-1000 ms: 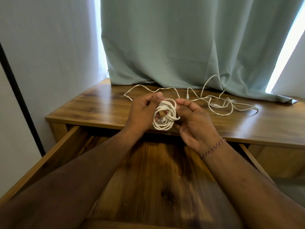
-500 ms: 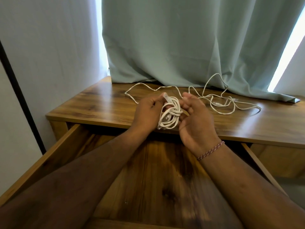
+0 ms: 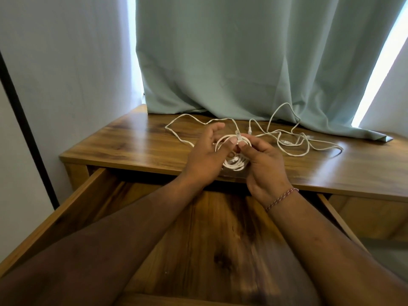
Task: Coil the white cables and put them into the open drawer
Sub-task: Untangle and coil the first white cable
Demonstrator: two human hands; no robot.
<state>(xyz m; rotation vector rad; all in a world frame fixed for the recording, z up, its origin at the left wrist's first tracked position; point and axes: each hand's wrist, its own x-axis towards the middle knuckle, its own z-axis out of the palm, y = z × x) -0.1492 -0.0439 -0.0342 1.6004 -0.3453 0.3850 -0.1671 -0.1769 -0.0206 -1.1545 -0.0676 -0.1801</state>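
Pale green curtain point(image 3: 254, 62) is hanging behind a wooden table point(image 3: 136, 142), its hem resting on the tabletop along the back edge, with bright daylight showing at both sides of the cloth. Below the tabletop an open drawer point(image 3: 72, 208) is standing pulled out toward the person, its wooden floor showing between the two forearms.

Above the front edge of the table, the left hand point(image 3: 205, 155) and the right hand point(image 3: 262, 160) are holding a coiled white cable point(image 3: 234, 165) between them. The left hand is cupping the coil from the left with its thumb lying across the loops and its fingers half extended behind them. The right hand is pinching the cable's connector end at the top of the coil between thumb and forefinger, the other fingers curling around the loops. A braided thread bracelet point(image 3: 281, 196) is sitting on the right wrist.

Loose white cables point(image 3: 293, 142) are lying tangled on the table behind and to the right of the hands, one strand looping up against the curtain.
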